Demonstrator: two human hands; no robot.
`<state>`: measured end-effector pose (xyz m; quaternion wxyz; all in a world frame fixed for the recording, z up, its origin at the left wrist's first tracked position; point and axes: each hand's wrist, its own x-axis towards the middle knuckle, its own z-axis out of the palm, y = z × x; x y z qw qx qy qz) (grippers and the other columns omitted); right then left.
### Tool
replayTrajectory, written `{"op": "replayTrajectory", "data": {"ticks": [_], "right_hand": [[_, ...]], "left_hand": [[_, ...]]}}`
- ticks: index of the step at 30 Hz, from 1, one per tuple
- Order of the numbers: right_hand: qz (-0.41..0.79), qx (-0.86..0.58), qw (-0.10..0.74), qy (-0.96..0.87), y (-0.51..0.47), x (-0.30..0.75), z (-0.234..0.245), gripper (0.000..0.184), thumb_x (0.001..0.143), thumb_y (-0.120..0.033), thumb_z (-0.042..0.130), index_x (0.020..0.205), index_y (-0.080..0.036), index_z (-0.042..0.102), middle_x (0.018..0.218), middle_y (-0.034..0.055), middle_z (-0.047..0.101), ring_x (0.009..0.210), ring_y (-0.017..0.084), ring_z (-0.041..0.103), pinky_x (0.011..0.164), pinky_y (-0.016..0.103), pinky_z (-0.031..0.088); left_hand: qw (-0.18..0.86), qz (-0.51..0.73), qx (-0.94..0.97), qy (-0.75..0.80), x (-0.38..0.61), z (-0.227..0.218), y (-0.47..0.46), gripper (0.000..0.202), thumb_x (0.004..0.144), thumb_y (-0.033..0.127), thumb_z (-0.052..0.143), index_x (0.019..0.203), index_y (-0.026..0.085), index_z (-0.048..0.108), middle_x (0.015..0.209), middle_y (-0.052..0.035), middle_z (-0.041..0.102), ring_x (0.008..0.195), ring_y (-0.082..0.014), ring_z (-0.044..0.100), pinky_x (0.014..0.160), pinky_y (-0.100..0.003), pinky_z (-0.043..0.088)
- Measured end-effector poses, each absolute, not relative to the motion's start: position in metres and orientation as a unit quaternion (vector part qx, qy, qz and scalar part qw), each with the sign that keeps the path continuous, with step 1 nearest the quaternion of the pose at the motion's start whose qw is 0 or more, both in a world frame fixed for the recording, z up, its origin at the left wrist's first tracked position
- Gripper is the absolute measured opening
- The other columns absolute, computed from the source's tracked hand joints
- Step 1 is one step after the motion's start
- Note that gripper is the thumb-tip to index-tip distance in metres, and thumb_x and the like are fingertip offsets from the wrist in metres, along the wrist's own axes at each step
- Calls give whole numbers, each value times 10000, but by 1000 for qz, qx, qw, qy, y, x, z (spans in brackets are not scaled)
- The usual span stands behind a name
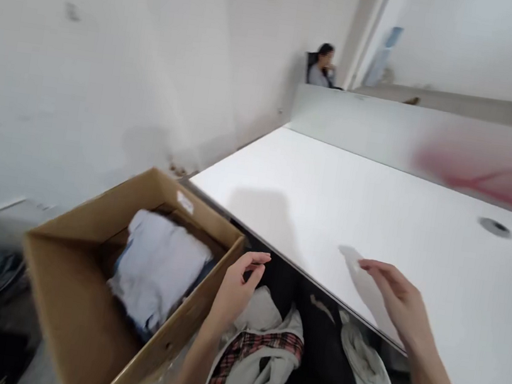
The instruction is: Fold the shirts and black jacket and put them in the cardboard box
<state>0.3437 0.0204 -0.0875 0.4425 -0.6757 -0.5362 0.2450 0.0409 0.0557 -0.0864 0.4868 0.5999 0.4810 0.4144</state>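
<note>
My left hand [236, 291] hangs in the air just right of a brown cardboard box [87, 238], its curled fingers close to the box's near right rim and holding nothing. Inside the box lies a crumpled pale blue cloth garment [157, 267], with something darker showing under its edge. My right hand [398, 298] is over the front edge of a white table [329, 215], its fingers loosely together. It holds nothing, and its shadow falls on the tabletop.
A frosted partition with a red smear [478, 172] stands along the table's far side. The tabletop has a round cable grommet [495, 227]. A seated person [321, 68] is at the far end. Plaid and grey clothing [252, 357] lies on my lap.
</note>
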Motion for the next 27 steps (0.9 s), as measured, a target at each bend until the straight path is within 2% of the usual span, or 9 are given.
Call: {"op": "replayTrajectory", "data": {"ticks": [2, 5, 7, 10, 14, 20, 24, 27], "right_hand": [[184, -750, 472, -426, -22, 387, -99, 290, 814, -487, 519, 894, -242, 651, 1011, 42, 686, 1024, 267, 608, 963, 427, 426], [117, -812, 472, -323, -86, 427, -114, 294, 791, -501, 508, 865, -254, 651, 970, 44, 693, 990, 289, 621, 935, 459, 443], [82, -838, 461, -280, -124, 440, -122, 292, 787, -500, 487, 867, -273, 652, 955, 49, 696, 962, 301, 631, 892, 473, 468], [34, -865, 446, -228, -166, 446, -132, 302, 782, -476, 469, 900, -269, 655, 946, 65, 707, 918, 299, 649, 828, 456, 504], [-31, -883, 409, -231, -187, 454, -139, 347, 813, -404, 430, 983, -213, 664, 1085, 84, 685, 1031, 274, 624, 890, 417, 493], [-85, -912, 244, -319, -184, 529, -136, 387, 851, -227, 379, 1136, -169, 635, 1235, 112, 609, 1154, 254, 551, 989, 417, 431], [-38, -953, 84, -289, -176, 604, -124, 456, 855, -145, 373, 1282, -133, 532, 1350, 132, 509, 1222, 252, 484, 992, 374, 413], [-11, -961, 24, -274, -162, 660, -116, 458, 865, -161, 396, 1310, -129, 500, 1376, 159, 469, 1200, 288, 481, 971, 406, 411]], "left_hand": [[483, 363, 658, 449, 71, -80, 69, 251, 881, 327, 475, 1009, 196, 647, 1096, -72, 665, 997, -207, 602, 838, -294, 465], [477, 301, 725, 395, 115, -75, 87, 246, 893, 326, 453, 1001, 207, 641, 1070, -60, 669, 964, -204, 605, 737, -276, 477], [465, 271, 766, 351, 146, -76, 94, 236, 902, 304, 436, 1008, 217, 628, 1088, -49, 660, 991, -201, 595, 769, -290, 480], [441, 235, 825, 263, 191, -81, 99, 226, 910, 244, 412, 1025, 226, 605, 1095, -35, 649, 1057, -190, 569, 891, -330, 457], [390, 175, 890, 158, 250, -87, 95, 232, 895, 163, 408, 1032, 227, 584, 1082, -31, 645, 1079, -186, 556, 950, -360, 437], [287, 108, 951, -32, 344, -98, 83, 242, 869, 105, 431, 1036, 204, 577, 1088, -38, 649, 1064, -193, 566, 963, -380, 438], [273, 122, 951, -74, 383, -113, 82, 253, 879, 102, 412, 1057, 179, 574, 1145, -65, 627, 1105, -205, 542, 1002, -417, 409], [267, 143, 949, -86, 390, -122, 85, 256, 898, 112, 389, 1074, 163, 567, 1166, -70, 616, 1131, -199, 521, 1026, -421, 391]]}}
